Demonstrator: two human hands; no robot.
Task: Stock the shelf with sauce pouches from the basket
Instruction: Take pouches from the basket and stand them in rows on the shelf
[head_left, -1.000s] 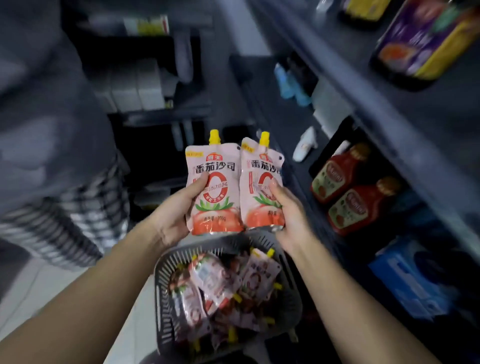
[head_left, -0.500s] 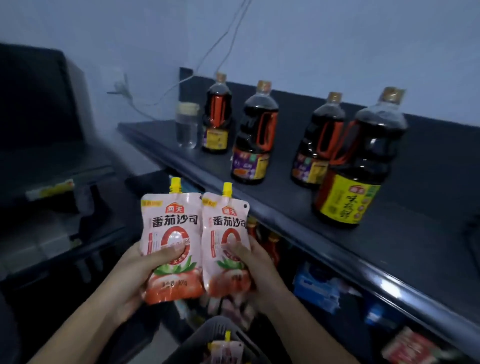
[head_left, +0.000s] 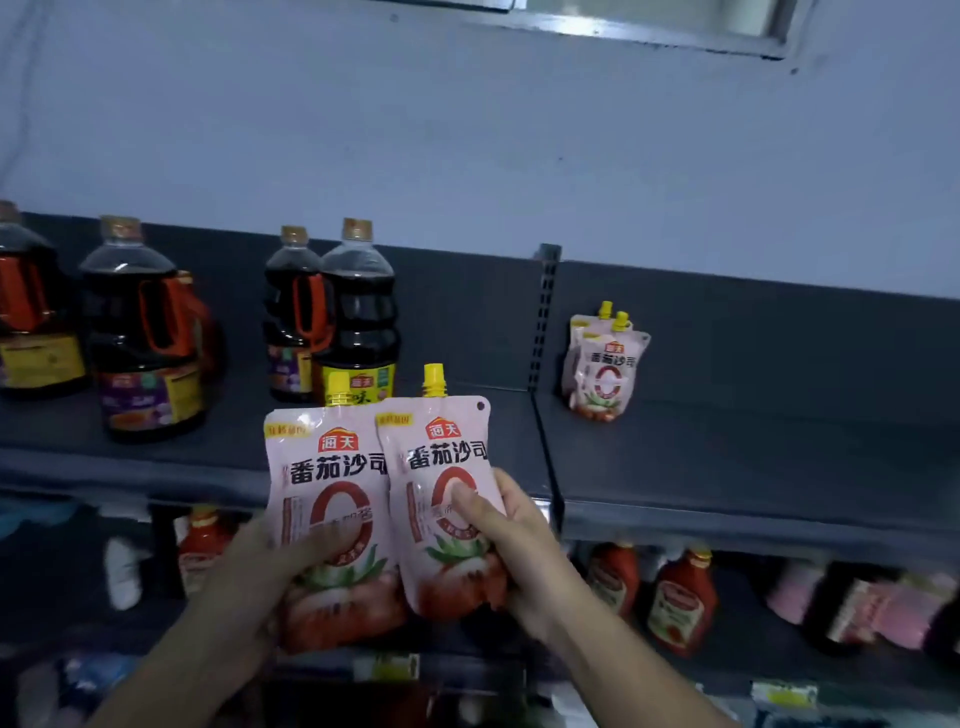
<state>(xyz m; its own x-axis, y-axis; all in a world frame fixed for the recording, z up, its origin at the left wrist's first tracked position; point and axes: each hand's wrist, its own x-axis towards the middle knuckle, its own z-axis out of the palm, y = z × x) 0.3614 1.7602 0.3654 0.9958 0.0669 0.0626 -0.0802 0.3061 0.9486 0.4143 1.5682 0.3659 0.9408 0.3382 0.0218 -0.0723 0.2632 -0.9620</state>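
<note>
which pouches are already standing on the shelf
The pair of pouches on the right shelf section; the left hand and right hand hold the other pouches.

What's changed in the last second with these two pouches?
The left pouch and right pouch rose from above the basket, now out of view, to the front of the upper shelf, left of the stocked pouches. Unchanged: the left hand and right hand each grip one, side by side.

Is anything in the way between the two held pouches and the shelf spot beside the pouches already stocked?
Nothing visible. The held pouches, in the left hand and right hand, face bare shelf around the stocked pouches; the soy sauce bottles stand further left.
</note>
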